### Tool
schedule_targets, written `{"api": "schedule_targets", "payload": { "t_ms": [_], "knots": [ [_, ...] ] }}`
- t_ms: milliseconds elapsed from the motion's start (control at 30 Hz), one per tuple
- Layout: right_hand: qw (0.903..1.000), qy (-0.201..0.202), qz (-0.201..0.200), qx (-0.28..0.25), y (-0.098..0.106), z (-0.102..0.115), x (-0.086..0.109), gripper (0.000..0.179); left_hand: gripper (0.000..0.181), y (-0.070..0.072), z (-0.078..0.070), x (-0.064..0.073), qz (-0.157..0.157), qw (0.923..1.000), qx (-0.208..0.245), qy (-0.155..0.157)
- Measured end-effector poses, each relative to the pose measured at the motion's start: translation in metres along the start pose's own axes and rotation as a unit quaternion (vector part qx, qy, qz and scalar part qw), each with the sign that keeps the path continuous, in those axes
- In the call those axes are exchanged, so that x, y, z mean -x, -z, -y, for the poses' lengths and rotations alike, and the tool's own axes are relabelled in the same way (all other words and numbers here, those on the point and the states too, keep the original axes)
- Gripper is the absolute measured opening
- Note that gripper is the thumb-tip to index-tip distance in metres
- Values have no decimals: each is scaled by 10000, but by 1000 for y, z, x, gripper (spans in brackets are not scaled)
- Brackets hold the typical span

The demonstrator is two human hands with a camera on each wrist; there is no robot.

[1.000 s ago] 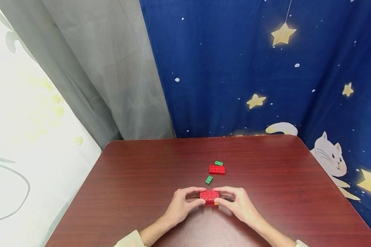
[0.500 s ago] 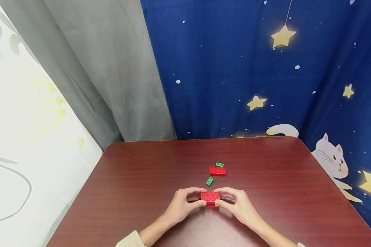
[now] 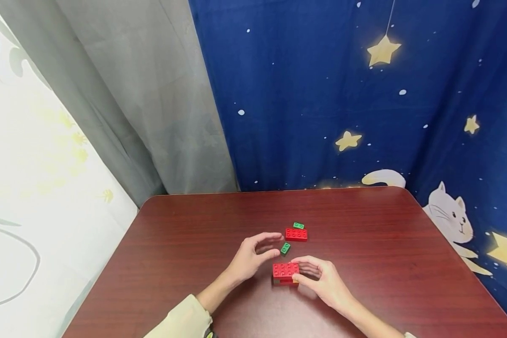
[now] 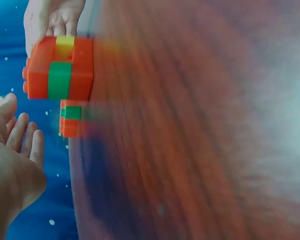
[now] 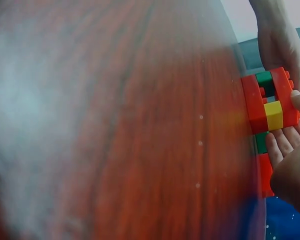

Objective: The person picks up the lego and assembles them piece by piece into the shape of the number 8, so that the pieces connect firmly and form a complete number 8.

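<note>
A stack of building bricks (image 3: 285, 270) sits on the table near the person. In the left wrist view it has a red brick above and below, with a green brick (image 4: 60, 80) and a yellow brick (image 4: 64, 46) between them. My right hand (image 3: 330, 285) pinches the stack's right end between thumb and fingers; the yellow brick is at that end in the right wrist view. My left hand (image 3: 248, 259) is off the stack, up and to its left, fingers spread and relaxed with nothing held. Just right of its fingertips lies a small green brick (image 3: 285, 249).
Farther back on the dark red wooden table (image 3: 203, 220) lie a loose red brick (image 3: 296, 234) and, right behind it, another small green brick (image 3: 298, 225). A blue curtain (image 3: 287, 94) and a grey curtain (image 3: 152, 94) hang behind the table's far edge.
My left hand has let go of the stack's left end and moved away from the person, toward the small green brick. The right hand keeps its grip on the stack.
</note>
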State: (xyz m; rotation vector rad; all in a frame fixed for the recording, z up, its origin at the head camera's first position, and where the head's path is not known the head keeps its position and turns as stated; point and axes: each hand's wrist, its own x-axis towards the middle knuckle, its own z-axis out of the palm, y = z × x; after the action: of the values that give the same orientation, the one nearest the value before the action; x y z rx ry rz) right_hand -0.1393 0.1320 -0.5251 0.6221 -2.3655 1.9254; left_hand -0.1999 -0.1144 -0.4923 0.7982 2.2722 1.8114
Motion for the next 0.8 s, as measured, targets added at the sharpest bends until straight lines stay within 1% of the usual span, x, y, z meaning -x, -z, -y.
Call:
{"api": "schedule_targets", "payload": {
  "t_ms": [167, 233, 433, 633, 800],
  "knots": [
    [9998, 184, -25, 25, -1, 0, 1, 35, 51, 0, 12, -15, -141, 9999, -42, 13],
    [9997, 226, -14, 4, -2, 0, 2, 35, 51, -1, 18, -19, -125, 9999, -16, 63],
    [9997, 145, 75, -154, -2, 0, 1, 38, 49, -4, 28, -28, 38, 9997, 41, 225],
    [9993, -40, 174, -321, -2, -1, 1, 40, 46, -5, 33, -31, 236, 9989, -285, 301],
    [9989, -81, 162, -436, -3, -1, 1, 40, 46, -5, 36, -33, 421, 9972, -527, 326]
  ]
}}
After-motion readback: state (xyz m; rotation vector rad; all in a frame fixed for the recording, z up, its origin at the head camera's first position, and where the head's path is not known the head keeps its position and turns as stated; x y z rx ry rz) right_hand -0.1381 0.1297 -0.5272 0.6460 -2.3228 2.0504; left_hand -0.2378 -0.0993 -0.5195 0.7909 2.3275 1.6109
